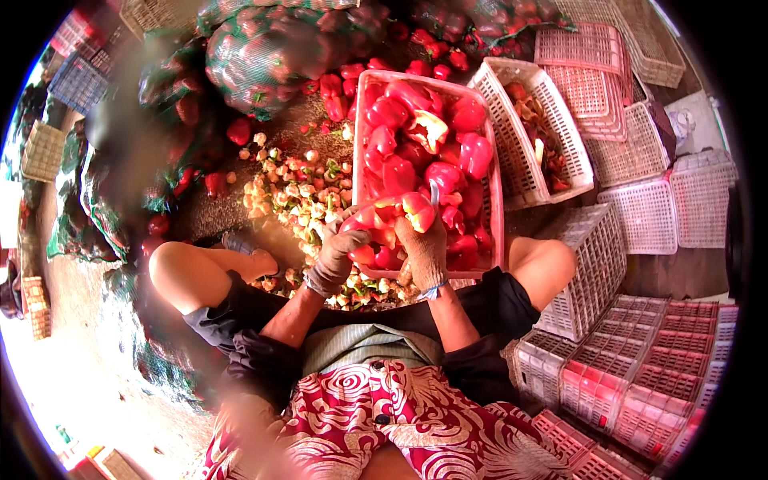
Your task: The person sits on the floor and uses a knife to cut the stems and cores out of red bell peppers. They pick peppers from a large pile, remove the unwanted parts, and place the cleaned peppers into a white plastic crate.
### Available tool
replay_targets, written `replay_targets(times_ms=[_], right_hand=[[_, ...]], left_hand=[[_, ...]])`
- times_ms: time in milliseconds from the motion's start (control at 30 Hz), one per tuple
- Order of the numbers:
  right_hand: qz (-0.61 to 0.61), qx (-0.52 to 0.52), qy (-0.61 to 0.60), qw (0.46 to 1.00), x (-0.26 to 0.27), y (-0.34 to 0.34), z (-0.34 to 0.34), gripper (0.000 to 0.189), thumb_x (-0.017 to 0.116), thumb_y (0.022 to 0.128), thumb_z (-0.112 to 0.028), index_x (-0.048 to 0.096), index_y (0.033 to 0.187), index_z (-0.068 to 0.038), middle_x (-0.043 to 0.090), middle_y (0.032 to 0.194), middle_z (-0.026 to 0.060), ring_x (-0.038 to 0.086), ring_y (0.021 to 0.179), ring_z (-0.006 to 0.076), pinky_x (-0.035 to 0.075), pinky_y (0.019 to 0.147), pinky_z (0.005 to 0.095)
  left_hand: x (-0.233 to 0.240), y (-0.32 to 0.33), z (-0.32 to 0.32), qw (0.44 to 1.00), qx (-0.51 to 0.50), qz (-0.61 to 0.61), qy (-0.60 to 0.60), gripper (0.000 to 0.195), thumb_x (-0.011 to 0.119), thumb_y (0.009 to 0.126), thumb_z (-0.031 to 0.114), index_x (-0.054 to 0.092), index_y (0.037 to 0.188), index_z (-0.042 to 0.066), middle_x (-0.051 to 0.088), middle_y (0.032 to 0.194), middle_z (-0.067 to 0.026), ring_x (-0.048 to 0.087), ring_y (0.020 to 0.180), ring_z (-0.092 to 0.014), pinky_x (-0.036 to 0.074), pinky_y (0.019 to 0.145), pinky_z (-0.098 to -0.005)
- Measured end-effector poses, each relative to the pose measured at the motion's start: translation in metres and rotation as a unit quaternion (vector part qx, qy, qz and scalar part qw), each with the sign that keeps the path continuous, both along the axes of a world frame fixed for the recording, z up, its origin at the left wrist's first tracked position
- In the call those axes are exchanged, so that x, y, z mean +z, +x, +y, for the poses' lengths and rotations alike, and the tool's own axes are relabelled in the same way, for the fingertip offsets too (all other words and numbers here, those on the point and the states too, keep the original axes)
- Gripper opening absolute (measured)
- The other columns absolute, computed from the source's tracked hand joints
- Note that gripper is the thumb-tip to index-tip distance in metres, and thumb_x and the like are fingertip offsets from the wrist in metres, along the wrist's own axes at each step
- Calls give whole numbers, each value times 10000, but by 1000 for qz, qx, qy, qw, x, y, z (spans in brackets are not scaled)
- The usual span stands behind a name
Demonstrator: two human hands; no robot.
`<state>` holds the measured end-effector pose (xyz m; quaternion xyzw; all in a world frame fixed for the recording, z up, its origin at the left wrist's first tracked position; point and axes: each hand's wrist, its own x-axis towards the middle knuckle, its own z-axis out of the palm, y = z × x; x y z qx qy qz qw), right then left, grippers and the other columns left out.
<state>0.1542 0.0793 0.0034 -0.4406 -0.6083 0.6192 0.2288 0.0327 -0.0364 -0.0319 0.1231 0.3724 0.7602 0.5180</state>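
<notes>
My left hand (337,252), in a dirty work glove, grips a cut-open red bell pepper (375,217) over the near end of a pink plastic crate (499,225). Beside it, my gloved right hand (425,251) is closed around a small knife, whose handle is mostly hidden. The pale metal knife blade (434,192) sticks up past the fingers. Against the right thumb lies an opened pepper part with a pale inside (419,210); whether it joins the left hand's pepper, I cannot tell. Red peppers (399,174) fill the crate, one cut piece (428,129) showing its pale inside.
Cut pepper cores (300,195) lie heaped on the floor left of the crate. Green mesh sacks of peppers (264,66) stand behind. A white crate (510,144) holding dark reddish scraps (543,141) sits at right, near stacked plastic crates (636,372).
</notes>
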Motion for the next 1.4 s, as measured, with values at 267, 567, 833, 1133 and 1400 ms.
replay_targets(times_ms=[267, 567, 833, 1133, 1400], right_hand=[[173, -74, -286, 939, -23, 31, 11, 273, 617, 923, -406, 570, 992, -146, 524, 746, -42, 458, 548, 62, 394, 456, 218], [-43, -243, 253, 936, 34, 68, 75, 684, 794, 802, -243, 433, 1339, -23, 623, 1162, 123, 642, 947, 252, 531, 805, 371], [-268, 209, 395, 854, -52, 51, 63, 696, 609, 796, -68, 396, 1428, -268, 469, 1404, 140, 578, 1154, 380, 509, 922, 457], [-100, -17, 354, 930, -23, -4, 123, 325, 530, 958, -324, 670, 1071, -54, 681, 878, 231, 680, 803, 393, 540, 685, 443], [-288, 154, 312, 892, -51, -66, 92, 461, 494, 960, -433, 667, 897, -10, 651, 804, 277, 644, 807, 464, 510, 694, 531]], left_hand=[[-45, 18, 9, 994, -16, -101, 41, 157, 570, 834, 213, 583, 850, 57, 585, 829, -37, 570, 749, -141, 503, 713, -303], [19, -24, 37, 985, 83, 153, -15, 701, 473, 968, 580, 363, 1477, 112, 591, 1223, -113, 606, 1041, -211, 534, 853, -346], [-16, 41, 29, 454, -118, 849, -242, 699, 596, 872, 460, 397, 1482, 181, 336, 1538, -197, 297, 1430, -382, 174, 1167, -556], [-35, 41, 47, 595, 4, 754, -277, 834, 548, 888, 533, 283, 1509, 43, 390, 1495, -219, 333, 1409, -365, 105, 1192, -519], [-46, 56, 76, 598, -19, 730, -331, 843, 569, 849, 441, 267, 1500, 0, 214, 1573, -247, 165, 1474, -411, 54, 1190, -566]])
